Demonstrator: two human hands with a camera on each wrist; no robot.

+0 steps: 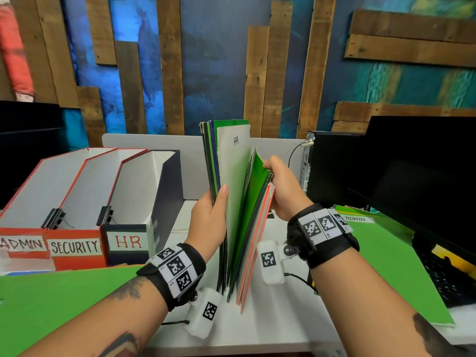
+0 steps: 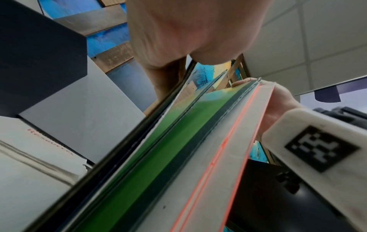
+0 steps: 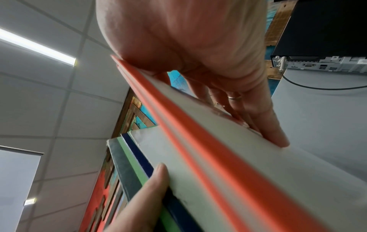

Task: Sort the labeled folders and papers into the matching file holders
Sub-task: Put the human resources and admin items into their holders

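While the stack of folders and papers [image 1: 233,202] stands on its lower edge near the middle of the desk [image 1: 257,328], both hands part it like a book. The left hand [image 1: 210,220] grips the upright rear portion, thumb [image 1: 222,195] laid flat on the white sheet marked HR [image 1: 235,161], fingers curled behind and out of sight in the head view. The right hand [image 1: 282,188] pinches the forward portion, green and orange-edged folders, and tilts it toward the desk's right edge; its fingers lie straight and pressed together along the far face in the right wrist view. Three file holders stand at the desk's left rear: ADMIN [image 1: 23,243], SECURITY [image 1: 74,247], and HR holder [image 1: 128,242]. Loose green folders lie at the front left edge [image 1: 64,300] and at the right, the latter labelled ADMIN [image 1: 386,253].

Step in hand, as judged: leafing through to read labels, the HR sheet now exposed. The next move likely calls for isolating that sheet from its neighbours and carrying it left to the HR holder, while one hand keeps the remainder from splaying.
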